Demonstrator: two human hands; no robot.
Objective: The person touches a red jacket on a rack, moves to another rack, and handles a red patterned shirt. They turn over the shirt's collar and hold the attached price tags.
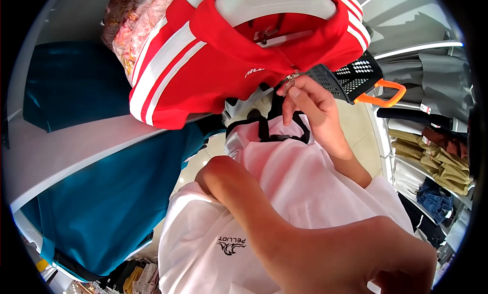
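Observation:
My right hand (315,103) pinches the ring-shaped zip pull (290,83) at the collar front of a red jacket (218,65). White stripes run along the jacket's sleeves and shoulders, and it sits on a smooth white form (277,1). Bent across my white shirt (279,177), my left arm brings my left hand (396,251) close to the camera at the lower right. Its fingers curl in at the frame's bottom edge, and what they hold, if anything, is hidden. A dark logo (232,245) on the shirt appears upside down.
Just beyond my right hand is a black perforated basket (351,78) with an orange handle (386,93). Teal garments (117,197) hang at the left beside a pale shelf edge (76,164). Folded trousers (432,154) fill shelves at the right. Pink patterned cloth (137,24) is behind the jacket.

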